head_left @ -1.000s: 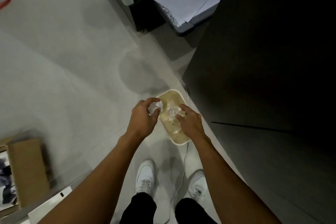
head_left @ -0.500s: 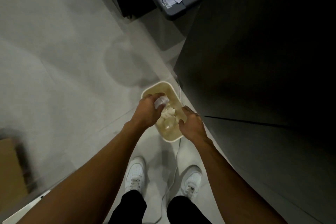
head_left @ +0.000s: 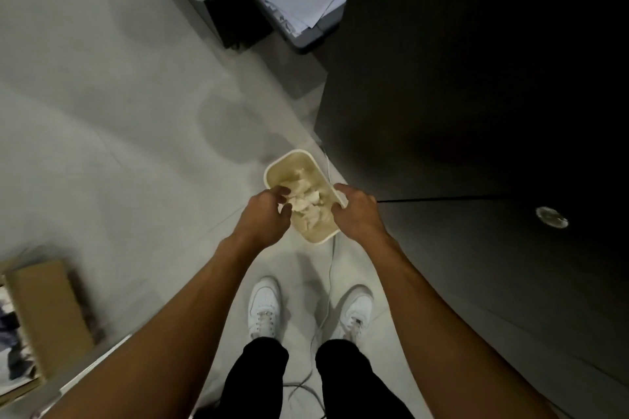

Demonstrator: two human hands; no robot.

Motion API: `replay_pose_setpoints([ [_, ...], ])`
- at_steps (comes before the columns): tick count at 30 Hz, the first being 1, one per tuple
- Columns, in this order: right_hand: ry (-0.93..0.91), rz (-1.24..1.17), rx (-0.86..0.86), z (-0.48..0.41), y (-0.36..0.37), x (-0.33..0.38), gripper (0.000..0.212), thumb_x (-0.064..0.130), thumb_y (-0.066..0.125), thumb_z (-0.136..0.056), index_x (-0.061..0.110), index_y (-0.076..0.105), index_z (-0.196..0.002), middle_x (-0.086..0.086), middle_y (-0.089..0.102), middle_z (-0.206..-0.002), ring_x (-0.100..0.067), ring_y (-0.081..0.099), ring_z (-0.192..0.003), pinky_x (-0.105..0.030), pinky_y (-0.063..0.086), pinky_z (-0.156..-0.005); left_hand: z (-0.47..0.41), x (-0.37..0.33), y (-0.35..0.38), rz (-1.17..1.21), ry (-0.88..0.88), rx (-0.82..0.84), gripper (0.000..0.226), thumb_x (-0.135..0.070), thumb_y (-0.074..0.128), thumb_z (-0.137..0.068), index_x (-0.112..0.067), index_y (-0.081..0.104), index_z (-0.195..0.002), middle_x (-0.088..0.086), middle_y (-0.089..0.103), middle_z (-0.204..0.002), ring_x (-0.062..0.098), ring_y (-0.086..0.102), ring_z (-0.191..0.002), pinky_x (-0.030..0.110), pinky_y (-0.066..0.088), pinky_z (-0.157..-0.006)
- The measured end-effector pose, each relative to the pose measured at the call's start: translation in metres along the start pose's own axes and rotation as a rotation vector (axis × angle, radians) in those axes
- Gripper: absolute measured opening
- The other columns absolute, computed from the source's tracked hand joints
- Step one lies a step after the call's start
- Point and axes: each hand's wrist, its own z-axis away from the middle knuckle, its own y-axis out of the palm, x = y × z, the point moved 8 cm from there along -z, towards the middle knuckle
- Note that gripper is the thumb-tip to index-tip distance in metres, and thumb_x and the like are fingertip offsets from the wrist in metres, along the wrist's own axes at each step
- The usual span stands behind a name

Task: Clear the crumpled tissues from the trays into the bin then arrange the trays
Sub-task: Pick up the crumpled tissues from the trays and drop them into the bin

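Cardboard box (head_left: 44,309) on floor, lower left; left hand (head_left: 267,214), fingers curled over bin's left rim, a pinch not discernible; cream bin (head_left: 292,155) on floor, holding crumpled tissues (head_left: 306,199); right hand (head_left: 357,211), fingers curled at right rim, grip unclear; dark tabletop (head_left: 476,78) alongside.

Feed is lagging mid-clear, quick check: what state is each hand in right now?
Left hand: fingers curled above the bin, crumpled tissues beside the fingertips; grip cannot be told.
Right hand: curled by the bin rim; cannot be told.
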Motion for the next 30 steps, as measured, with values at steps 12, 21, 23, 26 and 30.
replay_pose_setpoints([
  [12, -0.073, -0.222, -0.211, 0.173, -0.137, 0.095, 0.043, 0.022, 0.064, -0.096, 0.025, 0.062, -0.138, 0.002, 0.063, -0.138, -0.020, 0.056, -0.130, -0.033, 0.046, -0.108, 0.124, -0.155, -0.120, 0.122, 0.172, -0.041, 0.032, -0.022, 0.059, -0.101, -0.019, 0.061, -0.133, 0.004, 0.069, -0.118, 0.023, 0.068, -0.102, 0.027, 0.056, -0.083],
  [21, -0.096, -0.397, -0.407, 0.309, -0.241, 0.124, 0.039, 0.020, 0.066, -0.096, 0.028, 0.065, -0.133, 0.008, 0.067, -0.128, -0.009, 0.064, -0.115, -0.030, 0.054, -0.099, 0.217, -0.286, -0.186, 0.075, 0.376, -0.037, 0.030, -0.020, 0.060, -0.099, -0.023, 0.062, -0.128, -0.012, 0.067, -0.097, 0.011, 0.065, -0.096, 0.027, 0.052, -0.091],
  [23, -0.115, -0.387, -0.477, 0.335, -0.264, 0.125, 0.039, 0.021, 0.068, -0.094, 0.027, 0.066, -0.132, 0.007, 0.069, -0.127, -0.009, 0.065, -0.114, -0.031, 0.053, -0.103, 0.232, -0.314, -0.193, 0.084, 0.437, -0.045, 0.029, -0.019, 0.061, -0.098, -0.021, 0.064, -0.127, -0.013, 0.067, -0.092, 0.009, 0.066, -0.093, 0.025, 0.053, -0.090],
  [26, -0.134, -0.388, -0.550, 0.371, -0.295, 0.119, 0.040, 0.020, 0.067, -0.094, 0.024, 0.065, -0.134, 0.006, 0.068, -0.128, -0.008, 0.063, -0.116, -0.025, 0.049, -0.104, 0.255, -0.355, -0.194, 0.072, 0.525, -0.023, 0.030, -0.018, 0.062, -0.098, -0.019, 0.064, -0.128, -0.008, 0.069, -0.097, 0.006, 0.065, -0.091, 0.020, 0.050, -0.087],
  [30, -0.097, -0.439, -0.648, 0.415, -0.332, 0.093, 0.041, 0.020, 0.066, -0.096, 0.026, 0.062, -0.137, 0.008, 0.065, -0.132, -0.008, 0.060, -0.120, -0.018, 0.043, -0.096, 0.282, -0.408, -0.183, 0.038, 0.646, 0.033, 0.030, -0.019, 0.062, -0.099, -0.020, 0.063, -0.129, -0.008, 0.068, -0.099, 0.001, 0.063, -0.089, 0.016, 0.047, -0.083],
])
